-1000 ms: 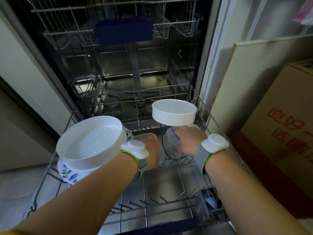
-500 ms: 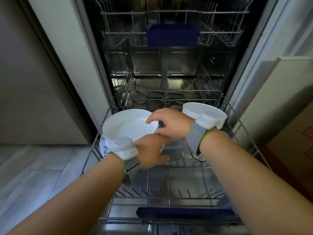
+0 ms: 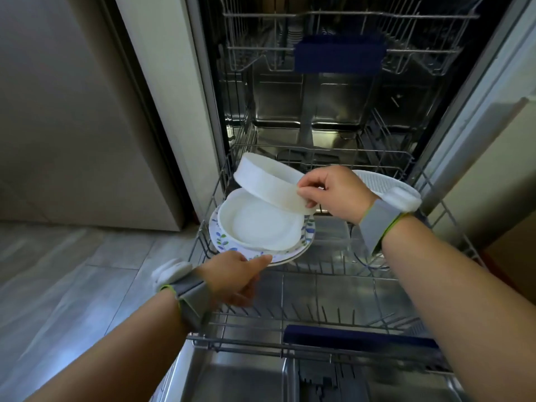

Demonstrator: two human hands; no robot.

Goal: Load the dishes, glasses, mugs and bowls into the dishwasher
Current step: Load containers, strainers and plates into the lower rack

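- Right hand (image 3: 333,195) pinches the rim of a white strainer (image 3: 269,184), tilted above a white bowl (image 3: 258,224);
- Left hand (image 3: 235,278) grips the patterned plate (image 3: 304,245) edge, seemingly under the bowl, over the lower rack (image 3: 333,288).

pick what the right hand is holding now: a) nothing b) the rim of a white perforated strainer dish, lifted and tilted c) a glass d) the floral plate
b: the right hand pinches the rim of the white strainer dish, tilted up off the white bowl that sits on the floral plate.
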